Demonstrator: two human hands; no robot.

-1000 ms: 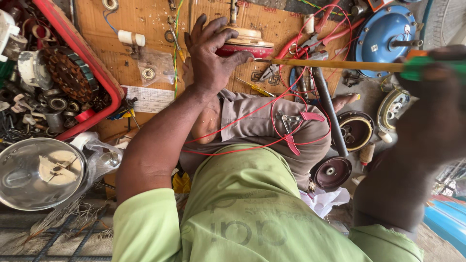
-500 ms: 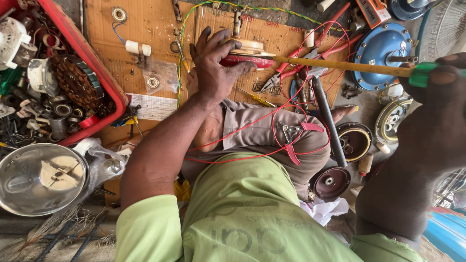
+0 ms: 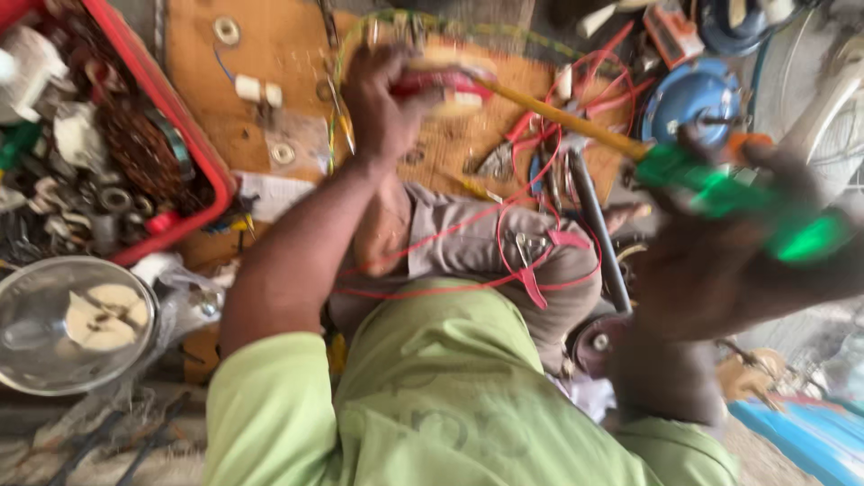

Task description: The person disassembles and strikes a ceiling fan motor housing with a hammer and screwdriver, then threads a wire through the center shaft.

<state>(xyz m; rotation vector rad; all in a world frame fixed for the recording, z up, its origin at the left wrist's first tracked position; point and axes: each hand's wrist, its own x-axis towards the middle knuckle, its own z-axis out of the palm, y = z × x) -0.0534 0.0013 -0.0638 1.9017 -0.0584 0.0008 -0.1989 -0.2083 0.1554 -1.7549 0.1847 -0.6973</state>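
Red and cream, the round part [image 3: 443, 79] sits on the brown board [image 3: 270, 54] in front of my knee. My left hand [image 3: 382, 103] is closed over its left edge, with the fingers bent around it, so a good piece of the part is hidden under my palm. My right hand [image 3: 720, 261] is near the camera and very blurred; it is wrapped around the green handle of a screwdriver [image 3: 711, 175]. The yellow shaft goes in a slant up to the left, and its tip meets the part, but I cannot tell exactly where it touches. Thin red wires [image 3: 504, 225] run in loops over my grey trouser leg [image 3: 486, 247]. A blue round housing [image 3: 693, 99] lies further right on the floor, partly behind my hand. On the left stands a red crate [image 3: 193, 171] full of small metal pieces, cut off by the frame edge. Below it lies a shiny metal bowl [image 3: 40, 328]. My green shirt [image 3: 432, 405] fills the bottom.
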